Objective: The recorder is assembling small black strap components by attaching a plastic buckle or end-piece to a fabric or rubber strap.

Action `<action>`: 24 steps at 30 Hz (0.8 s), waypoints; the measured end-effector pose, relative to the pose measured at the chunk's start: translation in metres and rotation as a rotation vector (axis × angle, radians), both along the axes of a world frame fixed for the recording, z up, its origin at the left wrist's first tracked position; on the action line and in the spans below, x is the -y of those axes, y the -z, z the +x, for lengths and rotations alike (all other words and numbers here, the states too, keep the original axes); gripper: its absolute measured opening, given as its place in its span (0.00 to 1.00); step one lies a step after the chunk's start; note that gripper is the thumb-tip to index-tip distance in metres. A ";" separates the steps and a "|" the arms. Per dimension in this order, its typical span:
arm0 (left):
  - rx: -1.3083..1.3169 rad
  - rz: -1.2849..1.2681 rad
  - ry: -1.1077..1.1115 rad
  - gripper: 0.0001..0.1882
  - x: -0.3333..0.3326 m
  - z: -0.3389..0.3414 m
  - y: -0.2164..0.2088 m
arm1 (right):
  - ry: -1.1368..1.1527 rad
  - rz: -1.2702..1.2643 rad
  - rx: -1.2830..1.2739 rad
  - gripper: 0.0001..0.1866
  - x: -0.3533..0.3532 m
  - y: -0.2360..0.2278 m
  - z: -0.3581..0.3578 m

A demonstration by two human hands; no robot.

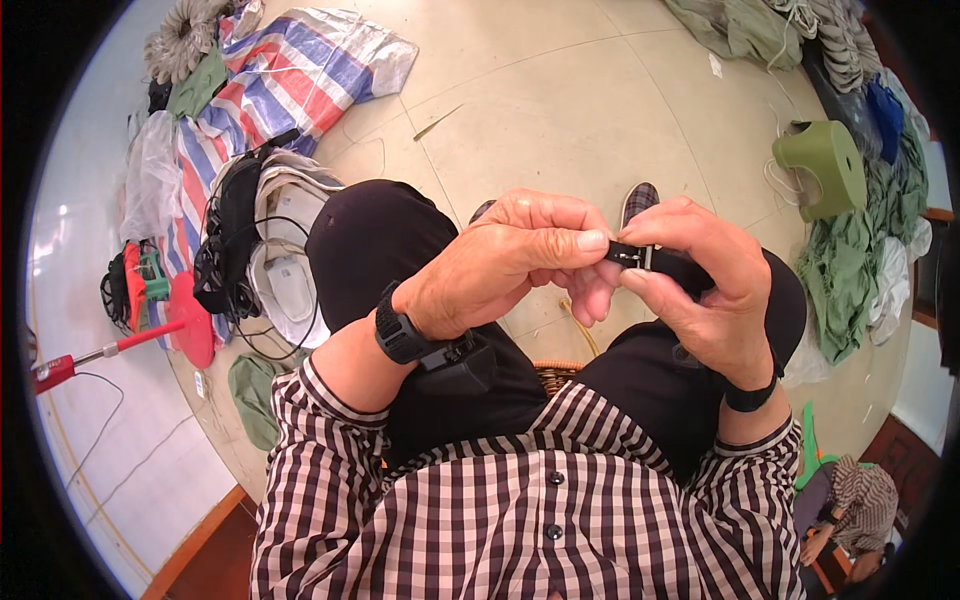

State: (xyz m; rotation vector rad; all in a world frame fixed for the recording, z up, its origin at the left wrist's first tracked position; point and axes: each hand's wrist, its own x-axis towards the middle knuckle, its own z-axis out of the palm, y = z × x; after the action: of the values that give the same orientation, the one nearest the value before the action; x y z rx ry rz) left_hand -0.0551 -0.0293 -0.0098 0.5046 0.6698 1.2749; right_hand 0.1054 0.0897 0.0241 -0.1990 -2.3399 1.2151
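Observation:
Above my lap, both hands meet at a short black strap with a small silver metal buckle [630, 256]. My left hand [515, 250] pinches the strap's left end between thumb and fingers. From the other side, my right hand [705, 280] grips it by the buckle, thumb below and index finger above. Part of the strap is hidden behind the right fingers. Each wrist wears a black band; a dark boxy device hangs at the left one. Between my black-trousered knees, the edge of a woven wicker item [556, 376] shows.
On the left lie a striped plastic sheet [290, 85], white containers [290, 290] with black cables, and a red disc [192, 320] on a pole. A green stool [820, 168] stands right, beside green cloth [850, 285]. Another person [862, 505] bends over at the lower right.

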 end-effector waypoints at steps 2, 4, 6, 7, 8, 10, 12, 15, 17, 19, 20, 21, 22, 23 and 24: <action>0.000 -0.023 -0.003 0.12 0.001 0.000 -0.004 | -0.005 -0.002 -0.021 0.15 0.001 0.000 -0.001; 0.001 -0.045 -0.004 0.12 0.001 0.000 -0.008 | -0.013 -0.026 -0.047 0.17 0.003 0.001 0.000; -0.023 -0.029 0.023 0.13 0.001 0.000 -0.009 | -0.013 -0.029 -0.057 0.16 0.002 0.004 0.002; -0.019 -0.028 0.023 0.13 0.000 0.001 -0.010 | -0.013 -0.033 -0.071 0.16 0.002 0.004 0.002; -0.030 -0.020 0.029 0.13 0.001 0.000 -0.010 | -0.019 -0.035 -0.069 0.16 0.003 0.004 0.002; -0.039 -0.015 0.030 0.14 0.002 -0.001 -0.012 | -0.003 -0.069 -0.071 0.15 0.006 0.004 0.001; -0.113 -0.014 0.050 0.15 0.002 -0.002 -0.017 | 0.010 -0.109 -0.089 0.14 0.010 0.006 0.002; -0.077 -0.012 0.031 0.16 0.004 0.003 -0.014 | -0.004 -0.175 -0.084 0.13 0.009 0.006 0.003; -0.039 -0.015 0.035 0.16 0.004 0.003 -0.014 | -0.032 -0.202 -0.059 0.13 0.008 0.005 0.004; 0.000 -0.017 0.038 0.15 0.004 0.004 -0.015 | -0.086 -0.317 -0.061 0.13 0.008 0.004 0.003; 0.009 -0.010 0.035 0.15 0.005 0.005 -0.014 | -0.090 -0.317 -0.058 0.13 0.008 0.004 0.003; 0.018 -0.003 0.032 0.15 0.007 0.005 -0.014 | -0.112 -0.396 -0.064 0.13 0.008 0.005 0.003; 0.019 -0.002 0.028 0.15 0.008 0.005 -0.014 | -0.134 -0.475 -0.069 0.12 0.009 0.005 0.003; 0.031 -0.003 0.030 0.15 0.009 0.006 -0.014 | -0.133 -0.473 -0.066 0.12 0.008 0.005 0.003; 0.043 -0.005 0.032 0.15 0.009 0.006 -0.013 | -0.154 -0.560 -0.058 0.12 0.008 0.005 0.004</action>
State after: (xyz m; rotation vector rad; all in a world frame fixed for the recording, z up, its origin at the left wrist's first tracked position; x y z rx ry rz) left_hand -0.0494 -0.0386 0.0037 0.4808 0.6264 1.2503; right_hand 0.1092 0.0813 0.0192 -0.1674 -1.9416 1.9059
